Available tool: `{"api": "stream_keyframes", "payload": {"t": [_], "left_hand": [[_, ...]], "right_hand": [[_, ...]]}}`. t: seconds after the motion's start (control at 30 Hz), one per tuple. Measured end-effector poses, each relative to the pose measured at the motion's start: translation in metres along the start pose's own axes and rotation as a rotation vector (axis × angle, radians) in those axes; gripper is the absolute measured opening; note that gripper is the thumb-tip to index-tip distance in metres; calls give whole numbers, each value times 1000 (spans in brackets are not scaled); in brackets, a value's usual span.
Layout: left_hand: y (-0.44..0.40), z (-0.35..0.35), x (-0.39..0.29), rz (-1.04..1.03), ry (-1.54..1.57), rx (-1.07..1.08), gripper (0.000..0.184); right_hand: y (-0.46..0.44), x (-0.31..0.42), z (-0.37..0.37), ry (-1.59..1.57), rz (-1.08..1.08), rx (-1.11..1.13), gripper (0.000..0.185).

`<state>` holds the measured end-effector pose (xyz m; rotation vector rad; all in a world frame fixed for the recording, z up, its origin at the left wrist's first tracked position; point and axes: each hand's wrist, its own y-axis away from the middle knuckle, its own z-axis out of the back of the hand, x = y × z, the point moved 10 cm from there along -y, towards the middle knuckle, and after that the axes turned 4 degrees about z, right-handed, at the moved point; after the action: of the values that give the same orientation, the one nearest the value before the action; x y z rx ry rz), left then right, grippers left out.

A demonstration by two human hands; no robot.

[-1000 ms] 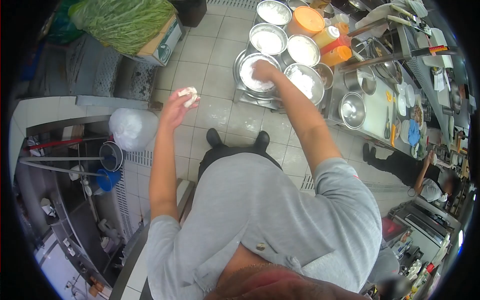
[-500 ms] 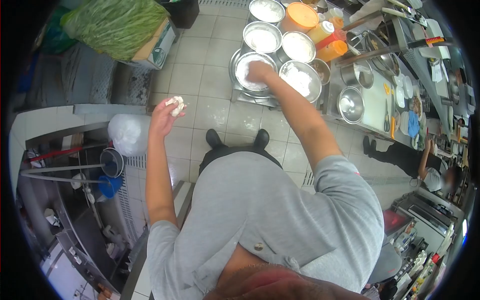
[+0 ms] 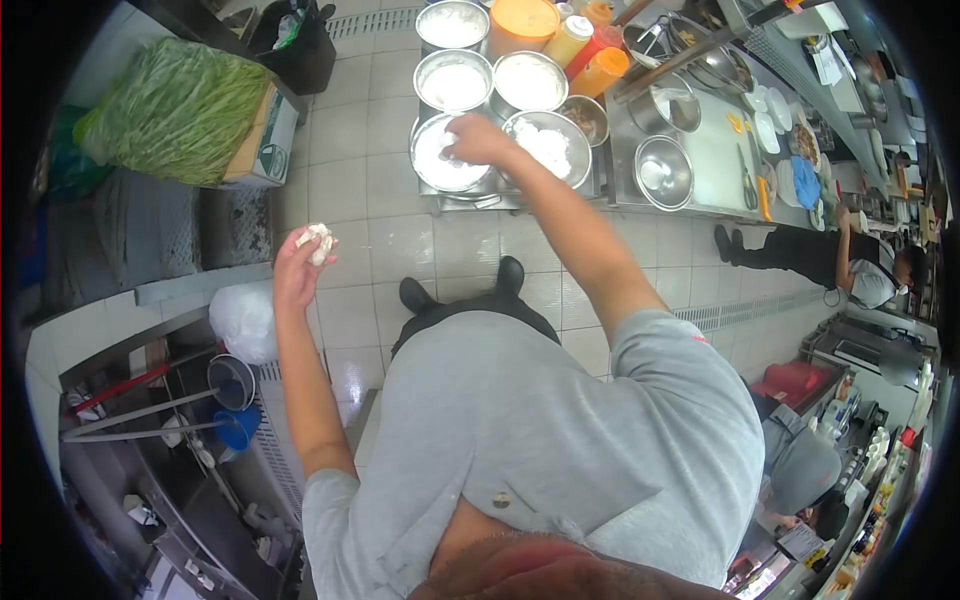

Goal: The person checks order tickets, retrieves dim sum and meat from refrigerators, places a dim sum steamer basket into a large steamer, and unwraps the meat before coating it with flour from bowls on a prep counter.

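My left hand [image 3: 296, 268] is held out over the floor, its fingers closed around a white, lumpy piece [image 3: 318, 243] that looks like dough or floured food. At the front left bowl of white powder [image 3: 432, 165], my right hand [image 3: 478, 140] reaches over the rim with its fingers bent down at the powder. Whatever lies between those fingers is too small to make out. Beside it on the right stands a bowl of clumpy white stuff [image 3: 545, 150]. Behind are more bowls of white powder [image 3: 453, 80], and a steel bowl with brown bits [image 3: 585, 118].
An orange tub [image 3: 523, 25] and squeeze bottles [image 3: 600, 72] stand behind the bowls. To the right, a steel bowl [image 3: 664, 172] sits by a white cutting board [image 3: 718, 165] with a knife. A box of greens [image 3: 262, 145] is at left. A co-worker [image 3: 800, 255] stands at far right.
The view has shifted, so the bowls appear further left. My right hand has moved toward the right side of the powder bowl. My left hand still holds the white lump.
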<state>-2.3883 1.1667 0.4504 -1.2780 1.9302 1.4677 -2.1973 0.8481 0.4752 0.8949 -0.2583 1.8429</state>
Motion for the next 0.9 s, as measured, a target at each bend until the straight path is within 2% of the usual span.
{"api": "stream_keyframes", "payload": {"t": [0.03, 0.1, 0.2, 0.3, 0.4, 0.47, 0.6, 0.7, 0.83, 0.9], "left_hand": [[-3, -8, -4, -13, -19, 18, 28], [-10, -33, -14, -43, -57, 55, 28], [-22, -87, -27, -47, -137, 136, 30], [-37, -147, -32, -54, -172, 288, 33], [-53, -186, -32, -46, -178, 339, 33], [-83, -199, -24, -96, -375, 311, 33], [-109, -242, -20, -204, -809, 169, 35], [-151, -233, 5, -297, -1144, 101, 38], [-158, -200, 7, -298, -965, 75, 41], [-136, -181, -21, -359, -967, 71, 43]], "right_hand": [[16, 3, 24, -122, -19, -50, 38], [38, 15, 66, 159, 107, -33, 35], [74, -25, 97, 260, -141, 84, 43], [86, -71, 101, 276, -104, 4, 38], [105, -66, 138, 258, -121, -225, 35], [119, -59, 151, 167, -154, -329, 35], [119, -51, 147, 78, -108, -350, 33], [108, -21, 131, 86, -34, -319, 32], [79, 17, 89, 78, 151, -300, 27], [60, 26, 59, 68, 54, -179, 28]]}}
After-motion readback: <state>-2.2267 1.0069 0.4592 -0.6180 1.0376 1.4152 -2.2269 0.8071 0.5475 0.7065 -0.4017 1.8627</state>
